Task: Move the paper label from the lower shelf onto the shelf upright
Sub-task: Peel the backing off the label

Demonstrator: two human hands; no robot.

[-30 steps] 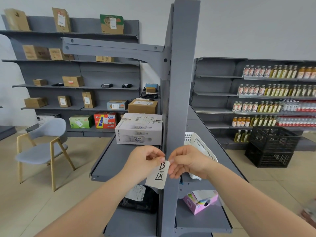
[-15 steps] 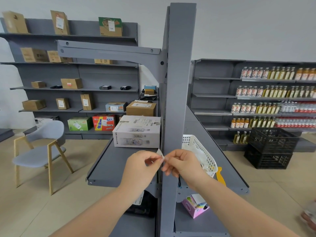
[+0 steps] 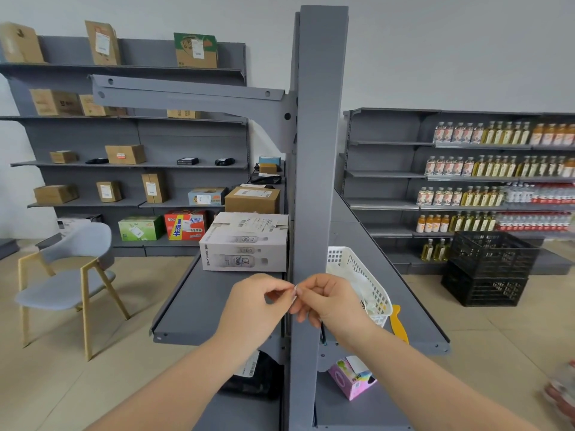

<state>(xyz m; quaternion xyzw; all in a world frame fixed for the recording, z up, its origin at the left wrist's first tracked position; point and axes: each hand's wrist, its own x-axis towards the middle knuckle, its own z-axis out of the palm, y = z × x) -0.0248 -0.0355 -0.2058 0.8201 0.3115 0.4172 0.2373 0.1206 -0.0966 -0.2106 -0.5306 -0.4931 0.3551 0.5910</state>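
The grey shelf upright (image 3: 317, 150) rises straight ahead of me. My left hand (image 3: 258, 298) and my right hand (image 3: 329, 298) meet in front of it at the height of the middle shelf. Both pinch the white paper label (image 3: 295, 292) between thumb and fingers. Only a thin sliver of the label shows between the fingertips; its written face is hidden. The label sits against the upright's left front edge. The lower shelf (image 3: 357, 409) lies below my forearms.
A white box (image 3: 245, 244) and a brown box (image 3: 252, 199) stand on the left shelf (image 3: 193, 303). A white basket (image 3: 361, 275) and a yellow piece (image 3: 398, 325) lie on the right shelf. A pink box (image 3: 350, 379) sits lower down. Grey chair (image 3: 68, 275) left, black crates (image 3: 488, 269) right.
Both hands have risen with the label from below the middle shelf up to its level. The label has turned edge-on, so its writing no longer shows.
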